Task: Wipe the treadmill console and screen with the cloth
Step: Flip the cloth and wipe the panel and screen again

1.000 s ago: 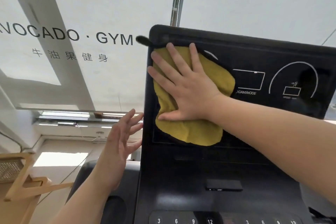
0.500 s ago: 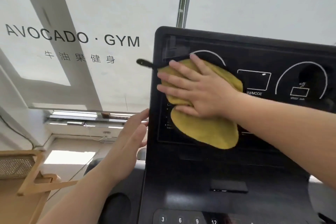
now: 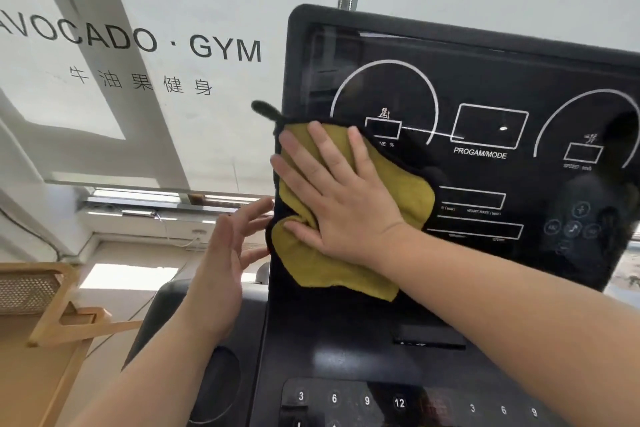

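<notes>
The cloth (image 3: pixel 349 250) is pressed flat under the spread right hand (image 3: pixel 341 201) at the screen's (image 3: pixel 485 87) lower left, the left hand (image 3: pixel 221 274) held open and empty beside the console (image 3: pixel 346 340); the right side and keypad are judged unwiped.

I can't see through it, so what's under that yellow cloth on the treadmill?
The yellow cloth lies flat on the black screen, over its lower left part, pressed by the right hand. Any markings beneath it are hidden; a dial arc shows just above.
</notes>
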`<state>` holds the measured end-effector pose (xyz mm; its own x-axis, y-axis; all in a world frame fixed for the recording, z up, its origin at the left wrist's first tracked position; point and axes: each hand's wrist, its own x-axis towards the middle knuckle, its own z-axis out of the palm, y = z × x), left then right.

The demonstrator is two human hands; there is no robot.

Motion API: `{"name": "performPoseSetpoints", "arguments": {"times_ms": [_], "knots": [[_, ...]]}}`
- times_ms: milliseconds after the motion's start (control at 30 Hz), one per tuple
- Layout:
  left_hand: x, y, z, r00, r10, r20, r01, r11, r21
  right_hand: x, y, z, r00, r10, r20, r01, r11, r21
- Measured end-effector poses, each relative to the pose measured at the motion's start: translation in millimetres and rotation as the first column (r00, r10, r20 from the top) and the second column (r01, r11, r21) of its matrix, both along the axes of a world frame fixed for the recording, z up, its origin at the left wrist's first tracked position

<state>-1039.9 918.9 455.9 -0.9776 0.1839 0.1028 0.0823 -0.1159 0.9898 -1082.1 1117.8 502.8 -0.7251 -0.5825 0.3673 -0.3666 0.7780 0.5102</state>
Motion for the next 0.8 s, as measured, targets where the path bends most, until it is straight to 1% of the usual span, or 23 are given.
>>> {"name": "performPoseSetpoints", "arguments": {"times_ms": [67,133,200,267,333,400,467,533,600,667,733,800], "knots": [[3.2,4.0,-4.1,0.998,0.061,-0.030,-0.062,0.997,-0.036,14.5,3.6,-28.1,0.997,0.075,0.028,-0.077,0.993,0.091],[6.3,6.1,-4.3,0.990,0.101,-0.097,-0.113,0.986,-0.124,22.2,13.2,-41.5,0.989,0.136,0.059,-0.145,0.972,0.183],[7.8,7.5,-0.8,0.982,0.127,-0.140,-0.149,0.976,-0.162,20.8,24.0,-37.6,0.976,0.198,0.088,-0.213,0.948,0.236],[8.3,9.4,4.7,0.981,0.112,-0.155,-0.139,0.975,-0.176,11.7,33.4,-15.6,0.968,0.231,0.101,-0.250,0.938,0.241],[8.8,11.4,9.7,0.982,0.091,-0.165,-0.122,0.973,-0.194,-8.0,38.8,25.6,0.983,0.177,0.043,-0.181,0.967,0.178],[10.5,11.8,12.1,0.986,0.081,-0.143,-0.107,0.976,-0.188,-32.2,39.3,74.8,0.997,0.055,-0.058,-0.052,0.997,0.052],[12.1,11.2,11.6,0.991,0.077,-0.110,-0.095,0.981,-0.168,-49.4,35.7,113.8,0.995,-0.051,-0.087,0.047,0.998,-0.047],[13.0,10.3,11.0,0.993,0.083,-0.086,-0.096,0.981,-0.167,-57.6,27.9,125.4,0.991,-0.101,-0.093,0.093,0.991,-0.093],[14.5,9.4,10.5,0.994,0.088,-0.062,-0.098,0.980,-0.173,-55.6,18.8,117.2,0.986,-0.129,-0.106,0.115,0.985,-0.127],[17.5,8.4,9.1,0.992,0.103,-0.069,-0.115,0.972,-0.204,-45.4,12.7,96.8,0.987,-0.121,-0.102,0.111,0.989,-0.098],[20.5,9.7,8.3,0.984,0.138,-0.114,-0.165,0.944,-0.285,-31.6,13.7,70.4,0.996,-0.055,-0.070,0.056,0.998,0.020],[21.2,13.2,11.4,0.965,0.180,-0.192,-0.242,0.894,-0.378,-16.8,26.5,45.7,0.999,0.019,-0.035,-0.014,0.993,0.115]]}}
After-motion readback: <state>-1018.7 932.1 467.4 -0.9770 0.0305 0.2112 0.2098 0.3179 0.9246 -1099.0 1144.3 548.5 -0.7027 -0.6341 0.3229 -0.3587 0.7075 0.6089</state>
